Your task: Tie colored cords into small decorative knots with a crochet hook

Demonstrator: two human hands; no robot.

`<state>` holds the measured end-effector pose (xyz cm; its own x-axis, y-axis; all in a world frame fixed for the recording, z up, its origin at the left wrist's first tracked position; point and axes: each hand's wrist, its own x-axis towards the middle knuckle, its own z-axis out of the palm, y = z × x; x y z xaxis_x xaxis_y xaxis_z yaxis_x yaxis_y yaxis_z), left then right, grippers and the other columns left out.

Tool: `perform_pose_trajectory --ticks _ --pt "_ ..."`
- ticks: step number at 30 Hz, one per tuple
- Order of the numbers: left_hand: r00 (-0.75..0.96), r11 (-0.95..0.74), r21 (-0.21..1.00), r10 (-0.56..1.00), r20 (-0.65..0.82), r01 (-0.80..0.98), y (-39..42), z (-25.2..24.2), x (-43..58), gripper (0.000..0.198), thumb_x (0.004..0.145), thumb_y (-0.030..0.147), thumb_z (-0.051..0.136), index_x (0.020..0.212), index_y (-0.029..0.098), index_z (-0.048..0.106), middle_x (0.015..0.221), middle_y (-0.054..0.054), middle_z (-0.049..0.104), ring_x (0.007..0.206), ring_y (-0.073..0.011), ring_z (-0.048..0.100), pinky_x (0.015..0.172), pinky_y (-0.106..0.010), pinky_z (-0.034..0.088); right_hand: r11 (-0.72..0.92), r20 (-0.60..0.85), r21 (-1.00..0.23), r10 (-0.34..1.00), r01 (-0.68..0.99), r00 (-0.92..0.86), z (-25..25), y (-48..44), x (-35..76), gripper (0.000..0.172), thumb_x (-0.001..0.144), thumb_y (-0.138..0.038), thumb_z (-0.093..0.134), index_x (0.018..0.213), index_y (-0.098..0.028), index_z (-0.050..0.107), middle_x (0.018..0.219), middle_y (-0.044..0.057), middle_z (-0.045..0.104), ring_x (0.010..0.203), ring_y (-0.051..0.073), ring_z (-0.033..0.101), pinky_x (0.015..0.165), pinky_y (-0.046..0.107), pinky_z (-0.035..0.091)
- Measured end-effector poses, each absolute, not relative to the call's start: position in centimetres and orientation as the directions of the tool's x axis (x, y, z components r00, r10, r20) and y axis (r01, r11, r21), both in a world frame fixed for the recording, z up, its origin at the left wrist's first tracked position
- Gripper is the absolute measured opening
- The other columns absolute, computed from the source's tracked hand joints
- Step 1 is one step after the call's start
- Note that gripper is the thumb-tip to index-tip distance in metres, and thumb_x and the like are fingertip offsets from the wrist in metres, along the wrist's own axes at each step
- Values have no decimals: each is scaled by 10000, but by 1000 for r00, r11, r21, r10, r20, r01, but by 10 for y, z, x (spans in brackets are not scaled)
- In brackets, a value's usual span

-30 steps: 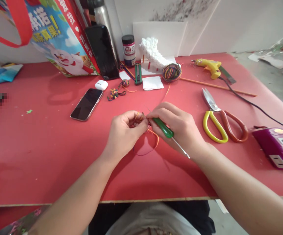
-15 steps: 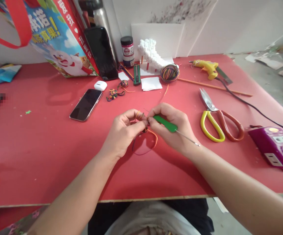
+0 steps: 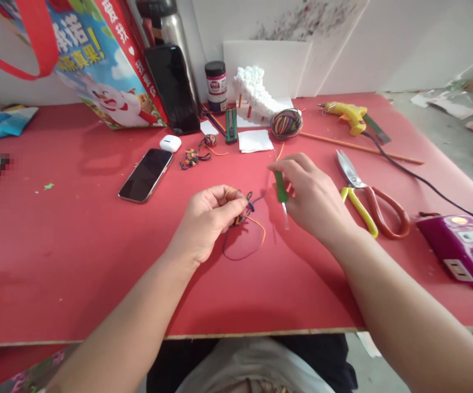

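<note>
My left hand (image 3: 207,218) is closed in a pinch on a small knot of multicoloured cord (image 3: 242,210), whose loose loop lies on the red table (image 3: 76,245) just below it. My right hand (image 3: 313,196) has drawn away to the right of the knot and grips a green-handled awl (image 3: 280,188), held nearly upright with its metal needle pointing down toward the table. A strand of the cord runs up toward the ball of multicoloured cord (image 3: 286,122) at the back.
Yellow and orange scissors (image 3: 365,199) lie right of my right hand. A purple power strip (image 3: 461,248) sits at the right edge, a yellow glue gun (image 3: 348,114) behind. A phone (image 3: 145,174), earbud case (image 3: 169,143) and printed bag (image 3: 97,65) stand at left.
My right hand has pulled apart from my left and moved up and to the right. The awl has swung from lying sideways to nearly upright. The left hand keeps pinching the knot.
</note>
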<state>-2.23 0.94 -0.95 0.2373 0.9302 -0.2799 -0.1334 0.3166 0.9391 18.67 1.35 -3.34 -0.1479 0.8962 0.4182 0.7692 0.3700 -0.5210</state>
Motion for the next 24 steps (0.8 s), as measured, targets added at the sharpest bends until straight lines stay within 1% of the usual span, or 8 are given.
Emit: perform_pose_trajectory --ticks 3,5,6,8,11,13,18,24 --pt "232 259 959 946 -227 -118 9 -10 -24 199 694 265 837 724 171 664 643 26 620 531 -66 499 527 -208 429 338 334 -328 915 882 -226 -43 19 198 432 838 -45 563 1214 -159 744 1160 173 716 705 211 625 588 340 410" --pt "229 184 980 960 -164 -69 8 -13 -25 173 724 252 826 737 174 673 682 17 637 599 -87 562 601 -218 490 326 353 -328 913 887 -205 -44 20 198 415 868 -68 570 1219 -182 760 1105 152 723 685 200 613 582 331 407" --pt "233 150 988 963 -138 -34 7 -14 -26 157 745 252 820 751 176 682 707 10 652 633 -99 591 634 -225 510 329 388 -373 905 868 -176 -42 19 197 385 897 -102 582 1221 -194 768 1091 140 726 691 196 618 595 330 427" --pt "245 98 994 964 -106 45 6 -16 -26 130 786 259 801 778 180 699 742 -2 676 669 -118 624 665 -241 524 357 433 -542 894 761 -111 -33 16 190 290 964 -204 606 1189 -203 788 1056 115 734 723 192 644 640 332 483" --pt "245 44 989 967 -77 139 4 -17 -26 108 802 257 782 784 183 706 730 -5 674 644 -124 602 635 -247 487 362 303 -806 932 468 -199 -20 9 177 226 1004 -330 644 1018 -184 815 888 62 743 702 165 654 640 300 512" --pt "240 19 985 969 -61 172 4 -16 -25 98 792 243 775 769 183 701 710 -2 656 635 -123 572 617 -245 457 329 224 -861 930 387 -292 -15 5 171 206 989 -311 666 917 -183 810 814 35 738 675 144 640 625 277 492" --pt "233 -11 970 971 -47 243 4 -14 -25 99 761 203 754 723 185 665 658 16 605 616 -116 513 593 -243 414 417 274 -788 896 453 -349 -18 2 167 163 943 -142 627 866 -178 766 794 17 721 674 122 606 631 251 445" --pt "209 85 975 970 -128 206 8 -17 -24 121 745 237 763 727 181 658 672 16 595 623 -116 517 599 -247 412 517 402 -644 856 564 -325 -27 -3 159 159 918 -104 588 843 -174 709 824 34 675 672 130 576 632 267 431"
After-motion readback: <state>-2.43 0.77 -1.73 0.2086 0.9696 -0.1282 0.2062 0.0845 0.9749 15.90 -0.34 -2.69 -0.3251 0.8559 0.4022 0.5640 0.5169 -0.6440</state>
